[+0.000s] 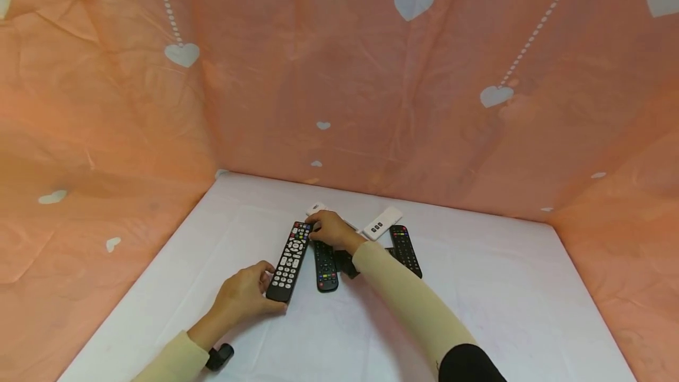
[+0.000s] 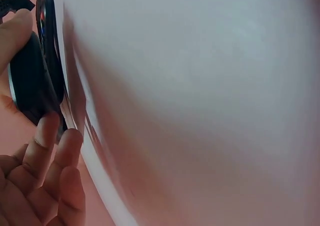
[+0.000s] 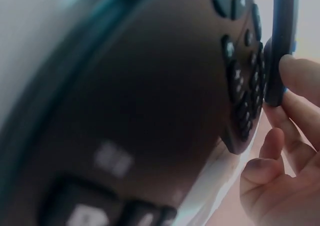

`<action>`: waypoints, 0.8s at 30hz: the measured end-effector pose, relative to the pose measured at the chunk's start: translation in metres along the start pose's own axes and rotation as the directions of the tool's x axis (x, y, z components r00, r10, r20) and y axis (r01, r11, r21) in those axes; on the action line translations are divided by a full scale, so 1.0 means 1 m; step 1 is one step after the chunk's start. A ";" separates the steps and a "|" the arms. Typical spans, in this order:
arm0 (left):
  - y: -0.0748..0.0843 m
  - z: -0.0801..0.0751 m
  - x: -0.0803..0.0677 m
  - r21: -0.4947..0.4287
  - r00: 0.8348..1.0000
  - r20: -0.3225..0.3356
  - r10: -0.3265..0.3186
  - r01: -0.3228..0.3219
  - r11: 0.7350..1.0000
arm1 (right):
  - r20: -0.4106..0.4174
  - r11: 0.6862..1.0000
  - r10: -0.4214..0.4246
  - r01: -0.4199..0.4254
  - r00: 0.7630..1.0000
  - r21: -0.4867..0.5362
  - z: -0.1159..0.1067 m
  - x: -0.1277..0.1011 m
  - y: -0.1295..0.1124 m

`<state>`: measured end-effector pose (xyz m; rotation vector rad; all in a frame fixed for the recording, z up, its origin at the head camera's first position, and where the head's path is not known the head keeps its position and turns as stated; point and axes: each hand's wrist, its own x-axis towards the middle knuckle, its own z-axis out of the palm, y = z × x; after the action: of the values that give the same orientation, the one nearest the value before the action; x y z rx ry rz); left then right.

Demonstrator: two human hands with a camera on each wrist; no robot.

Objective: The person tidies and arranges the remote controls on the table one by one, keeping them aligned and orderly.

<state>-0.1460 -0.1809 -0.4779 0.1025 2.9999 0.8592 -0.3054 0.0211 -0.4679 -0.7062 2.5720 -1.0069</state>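
A long black remote (image 1: pixel 289 261) with white and coloured buttons lies on the white table (image 1: pixel 504 299), held at both ends. Just to the right of it, under the right forearm, lies a shorter black remote (image 1: pixel 325 266), with another small dark remote (image 1: pixel 346 264) partly hidden by the sleeve. Beyond the right hand, a white remote (image 1: pixel 382 222) lies angled away, and a further black remote (image 1: pixel 405 250) lies right of the sleeve. A second white object (image 1: pixel 315 208) peeks out just past the right fingers. Orange cloth with white hearts (image 1: pixel 414 2) walls the table on three sides.

The left hand (image 1: pixel 245 298) grips the near end of the long black remote, thumb on one edge and fingers curled toward the other; the left wrist view shows the fingertips (image 2: pixel 49 131) against its dark end. The right hand (image 1: pixel 331 230) reaches forward, palm down, fingers curled over the far end; the right wrist view shows a fingertip (image 3: pixel 300 75) on the remote's edge.
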 end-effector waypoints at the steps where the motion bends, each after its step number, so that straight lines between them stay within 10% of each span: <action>1: 0.000 0.001 0.000 0.002 1.000 0.001 -0.002 0.002 1.000 | 0.006 1.000 0.006 -0.006 1.000 0.012 0.000 0.000 0.000; 24: 0.003 0.006 0.003 0.043 0.999 0.046 -0.020 0.018 0.999 | -0.012 1.000 -0.004 0.004 1.000 -0.004 -0.004 -0.003 0.008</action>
<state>-0.1488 -0.1748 -0.4813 0.0933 2.9721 0.7799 -0.3072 0.0305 -0.4699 -0.7087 2.5843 -1.0102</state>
